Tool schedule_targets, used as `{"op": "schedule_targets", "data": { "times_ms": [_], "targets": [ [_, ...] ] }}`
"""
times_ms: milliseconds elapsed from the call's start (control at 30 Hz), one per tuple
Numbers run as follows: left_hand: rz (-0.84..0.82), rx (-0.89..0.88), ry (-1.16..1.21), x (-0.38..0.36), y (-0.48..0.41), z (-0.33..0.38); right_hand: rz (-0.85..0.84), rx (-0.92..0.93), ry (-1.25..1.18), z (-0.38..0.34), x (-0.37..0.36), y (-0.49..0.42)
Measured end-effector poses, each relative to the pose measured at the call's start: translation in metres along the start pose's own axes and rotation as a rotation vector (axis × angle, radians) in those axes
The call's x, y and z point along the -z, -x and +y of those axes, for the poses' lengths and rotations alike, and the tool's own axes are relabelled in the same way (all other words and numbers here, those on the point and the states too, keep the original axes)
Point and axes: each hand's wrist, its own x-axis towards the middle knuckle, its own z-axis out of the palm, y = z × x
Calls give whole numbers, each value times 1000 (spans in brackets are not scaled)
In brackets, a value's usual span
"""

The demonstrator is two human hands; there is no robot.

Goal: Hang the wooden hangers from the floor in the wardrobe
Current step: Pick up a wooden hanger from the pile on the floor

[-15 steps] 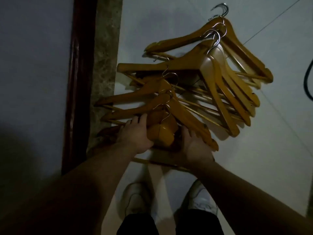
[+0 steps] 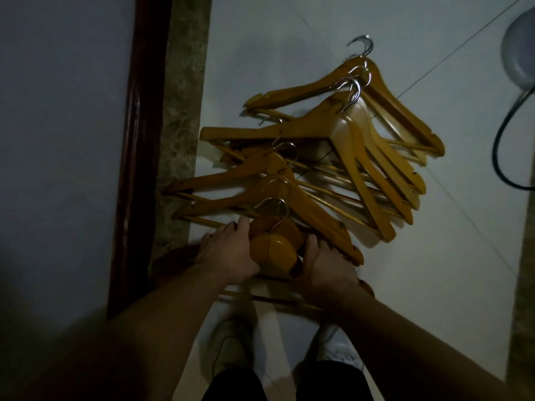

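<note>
White tiled floor (image 2: 289, 39), dim light, camera looking straight down. Left hand (image 2: 228, 256): fingers (image 2: 223, 238) curled over the left shoulder of the held hangers (image 2: 275, 250), hand pressed up against the thick wooden neck. Right hand (image 2: 327, 264): fingers (image 2: 314, 241) curled round the right shoulder, gripping. Looks like more than one neck stacked in the grip, exact count unclear. Metal hook (image 2: 275, 209) sticks out of the neck, pointing away from the person. Thin bottom bar (image 2: 269, 299) shows under both wrists. Cannot tell if the held hangers are off the floor or touching it. Just beyond the fingers, the pile of wooden hangers (image 2: 362, 157) lies flat on the floor, overlapping, hooks mostly pointing away. The two nearest pile hangers have their left tips over the marble strip (image 2: 182, 111); a bigger fan of them spreads to the right. Marble strip runs along the floor's left edge, dark wood frame (image 2: 142, 140) right beside it, grey-blue surface (image 2: 58, 111) further left. Pale shoes (image 2: 231, 348) and black trouser legs (image 2: 234, 386) below the hands. Black cable (image 2: 500, 146) and a grey round object (image 2: 521, 47) at the right edge, well apart from the pile.
</note>
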Motion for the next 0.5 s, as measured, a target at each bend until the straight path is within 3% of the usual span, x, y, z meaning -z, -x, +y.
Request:
{"op": "schedule_targets", "data": {
  "times_ms": [200, 500],
  "targets": [
    [-15, -31, 24, 68, 64, 20, 51, 3, -49, -15, 44, 73],
    [89, -139, -48, 226, 183, 68, 188, 9, -82, -47, 153, 205]
  ]
}}
